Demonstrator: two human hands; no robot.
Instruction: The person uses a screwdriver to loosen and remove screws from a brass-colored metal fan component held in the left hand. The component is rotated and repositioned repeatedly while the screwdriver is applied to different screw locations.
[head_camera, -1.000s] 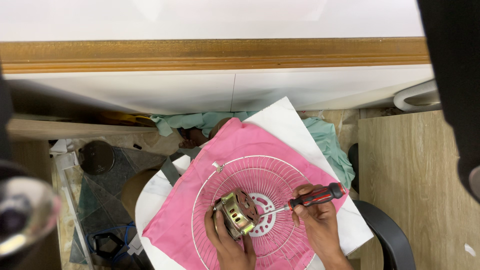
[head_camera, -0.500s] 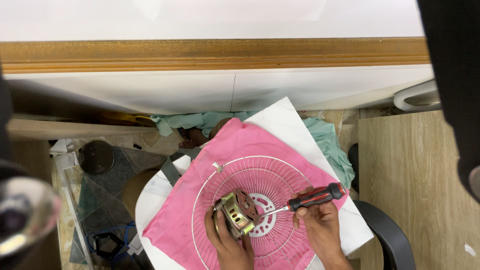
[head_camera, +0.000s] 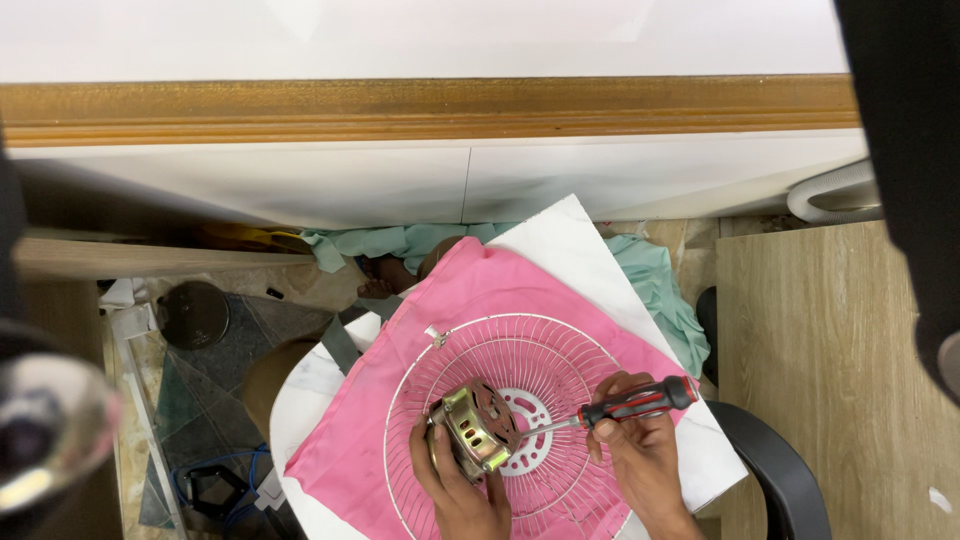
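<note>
A white wire fan guard (head_camera: 470, 350) lies on a pink cloth (head_camera: 480, 285) spread over a white board (head_camera: 570, 235). My left hand (head_camera: 455, 490) grips a metal fan motor (head_camera: 475, 425) that sits on the guard's centre hub. My right hand (head_camera: 640, 455) holds a red and black screwdriver (head_camera: 640, 400) by its handle. The screwdriver's shaft points left, with its tip at the motor's side.
A teal cloth (head_camera: 660, 285) lies under the board's far edge. A wooden surface (head_camera: 830, 360) is on the right, with a black curved chair part (head_camera: 770, 470) beside it. Dark tiles, a round dark lid (head_camera: 195, 315) and cables lie on the floor at left. A wooden ledge (head_camera: 430, 105) runs along the wall.
The right hand and screwdriver have shifted very slightly. The left hand keeps its hold on the motor.
</note>
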